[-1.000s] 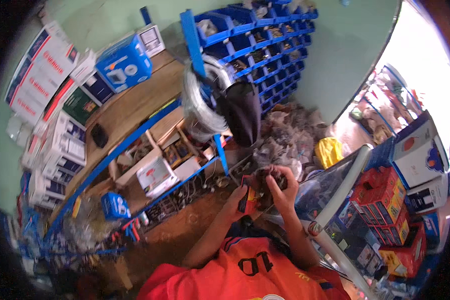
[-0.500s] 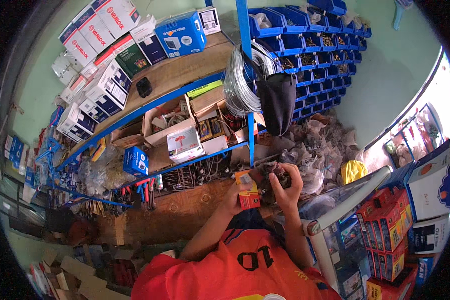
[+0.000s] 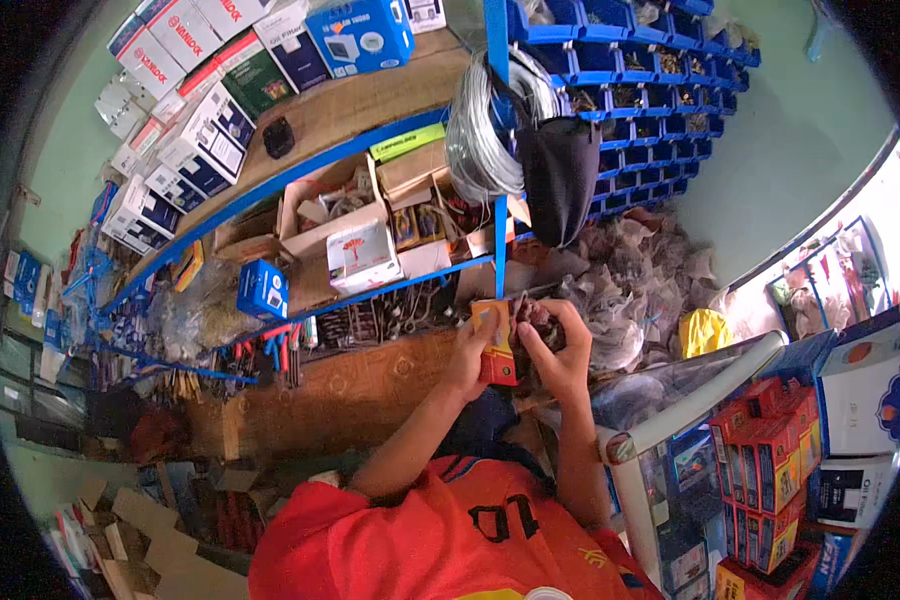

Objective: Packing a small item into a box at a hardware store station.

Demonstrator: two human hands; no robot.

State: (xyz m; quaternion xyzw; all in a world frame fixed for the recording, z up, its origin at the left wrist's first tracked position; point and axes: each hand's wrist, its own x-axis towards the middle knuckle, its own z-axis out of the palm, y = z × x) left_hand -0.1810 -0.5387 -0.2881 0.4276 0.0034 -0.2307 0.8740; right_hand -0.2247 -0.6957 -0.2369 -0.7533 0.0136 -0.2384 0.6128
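Observation:
My left hand (image 3: 467,358) is closed round a small red and yellow box (image 3: 500,368), held upright in front of my chest. Right beside it, my right hand (image 3: 564,352) grips a dark brownish, crumpled bundle (image 3: 540,318), the thumb lying across its near side. What the bundle is made of cannot be told. The box and the bundle are close together, and fingers cover part of each.
Ahead, a blue-framed shelf (image 3: 305,140) carries boxes, with a wire coil (image 3: 480,130) and a black bag (image 3: 560,185) on its post. Blue bins (image 3: 635,95) line the wall above heaped plastic bags (image 3: 620,300). A glass counter (image 3: 685,400) with stacked red boxes (image 3: 765,460) stands right.
Both hands have come closer together, the right one moving left with the dark bundle toward the box. The box is now more upright. The whole view has shifted slightly.

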